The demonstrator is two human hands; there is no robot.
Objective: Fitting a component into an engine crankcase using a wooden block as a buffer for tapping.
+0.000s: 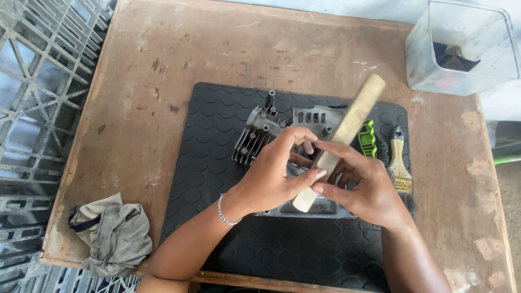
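left hand: the left hand (274,171) is bent over the engine part, its thumb pressing on the lower end of the stick (339,142); a bracelet (223,210) is on its wrist.
right hand: the right hand (358,184) closes its fingers around the lower half of the stick.
stick: pale wood, tilted, its top end pointing up and to the right, above the mat.
engine part: a grey metal part (259,135) with fins lies on the mat, partly hidden under both hands.
mat: a black mat (217,163) on the wooden counter (163,65).
tools: a green tool (367,139) and a brush (399,163) lie just right of the hands.
cloth: a grey rag (111,233) at the near left corner.
box: a clear plastic box (461,46) at the far right corner.
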